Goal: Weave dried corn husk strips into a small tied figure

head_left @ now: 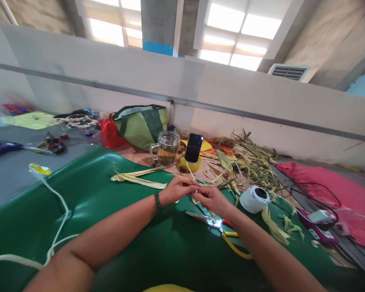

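My left hand (176, 190) and my right hand (213, 198) meet above the green mat (158, 251), fingers pinched together. Between them is a pale dried corn husk (195, 201), partly hidden by the fingers, with thin ends sticking out. Just below my right hand lie scissors (228, 234) with yellow and red handles, blades pointing left. Left of my hands, loose husk strips (146, 182) rest on the mat. A spool of white thread (252, 200) sits to the right of my right hand.
Behind my hands stand a glass mug (168, 152) with pale liquid and a phone (194, 148) on a yellow holder. Dried husks (255, 162) are heaped at back right. A green bag (142, 125) leans near the wall. White cords (59, 198) cross the mat's left side.
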`<state>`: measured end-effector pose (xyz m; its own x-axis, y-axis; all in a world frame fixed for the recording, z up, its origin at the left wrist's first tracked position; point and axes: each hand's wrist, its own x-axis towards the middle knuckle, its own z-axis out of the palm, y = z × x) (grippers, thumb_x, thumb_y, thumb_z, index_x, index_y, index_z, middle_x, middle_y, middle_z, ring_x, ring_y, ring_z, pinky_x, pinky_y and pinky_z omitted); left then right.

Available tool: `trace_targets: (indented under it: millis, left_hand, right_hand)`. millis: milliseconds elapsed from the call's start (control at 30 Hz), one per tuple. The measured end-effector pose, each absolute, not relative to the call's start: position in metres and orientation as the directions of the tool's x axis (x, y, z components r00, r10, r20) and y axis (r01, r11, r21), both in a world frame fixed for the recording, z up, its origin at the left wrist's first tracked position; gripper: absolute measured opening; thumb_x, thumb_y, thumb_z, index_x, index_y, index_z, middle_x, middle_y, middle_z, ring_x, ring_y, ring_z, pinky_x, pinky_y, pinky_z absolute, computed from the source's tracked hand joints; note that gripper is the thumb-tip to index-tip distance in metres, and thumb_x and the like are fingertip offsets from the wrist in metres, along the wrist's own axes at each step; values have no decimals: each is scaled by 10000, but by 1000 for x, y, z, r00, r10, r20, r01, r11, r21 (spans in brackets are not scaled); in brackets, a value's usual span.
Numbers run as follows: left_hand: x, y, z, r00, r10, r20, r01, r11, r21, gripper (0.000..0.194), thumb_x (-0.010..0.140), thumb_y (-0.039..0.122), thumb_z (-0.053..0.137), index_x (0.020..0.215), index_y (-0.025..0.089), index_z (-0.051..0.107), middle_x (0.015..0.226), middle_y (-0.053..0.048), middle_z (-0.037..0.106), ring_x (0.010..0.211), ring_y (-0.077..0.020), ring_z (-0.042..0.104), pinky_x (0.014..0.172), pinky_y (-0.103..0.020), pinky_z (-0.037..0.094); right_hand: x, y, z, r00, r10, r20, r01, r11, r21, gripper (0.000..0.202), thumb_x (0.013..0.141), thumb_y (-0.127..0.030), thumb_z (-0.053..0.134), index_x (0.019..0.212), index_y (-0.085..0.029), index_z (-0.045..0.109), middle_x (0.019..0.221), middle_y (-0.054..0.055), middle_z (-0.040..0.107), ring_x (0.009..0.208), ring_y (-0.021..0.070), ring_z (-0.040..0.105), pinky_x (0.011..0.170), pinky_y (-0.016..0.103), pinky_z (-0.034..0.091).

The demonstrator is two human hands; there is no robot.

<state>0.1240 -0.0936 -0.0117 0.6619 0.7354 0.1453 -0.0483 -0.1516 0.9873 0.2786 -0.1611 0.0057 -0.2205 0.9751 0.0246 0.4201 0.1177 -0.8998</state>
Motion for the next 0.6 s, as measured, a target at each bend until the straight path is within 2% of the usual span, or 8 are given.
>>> trace_targets:
  millis: [133,267,333,400,500,600]
  left_hand:
    - [126,-94,-14,623,775,105,-48,-96,994,327,624,420,739,658,102,666,588,-13,598,532,-90,497,528,-216,422]
    - [124,-97,-11,704,709,36,-69,18,997,361,575,422,780,727,110,680,678,-27,643,590,-104,548,590,-230,459]
    - [124,-100,-10,765,644,13,-37,24,999,347,598,427,766,712,112,675,672,-30,644,603,-108,558,601,-227,460]
    - [125,-100,-11,787,617,-8,10,0,1000,348,625,447,738,659,110,658,618,-27,627,567,-104,546,565,-218,443]
    - [126,-96,-14,719,695,-13,38,-21,999,371,629,467,718,576,116,608,507,0,559,487,-89,500,490,-203,392]
    - [126,-89,-14,630,776,14,-36,11,999,357,595,449,739,594,122,597,508,18,543,474,-76,492,490,-198,398]
  right_hand:
    - [282,-172,-7,-81,993,82,482,111,-869,123,684,-227,605,590,-183,539,522,-45,519,476,82,453,462,197,348]
    - [289,-183,-13,-9,1000,18,298,20,-954,169,697,-327,619,659,-188,531,566,-34,554,475,100,512,486,227,421]
    - [286,-190,-15,-12,1000,13,286,16,-958,189,697,-347,623,669,-183,533,566,-33,547,476,99,506,482,228,427]
    - [282,-197,-16,-26,998,54,365,60,-929,170,726,-338,600,704,-177,550,596,-21,568,517,107,527,512,231,442]
    - [284,-215,-19,-23,989,147,534,137,-834,147,778,-299,549,849,-176,587,716,14,639,632,133,584,617,255,482]
    - [308,-238,-29,71,984,164,683,72,-727,186,826,-310,497,915,-188,605,822,57,675,726,171,619,687,294,509]
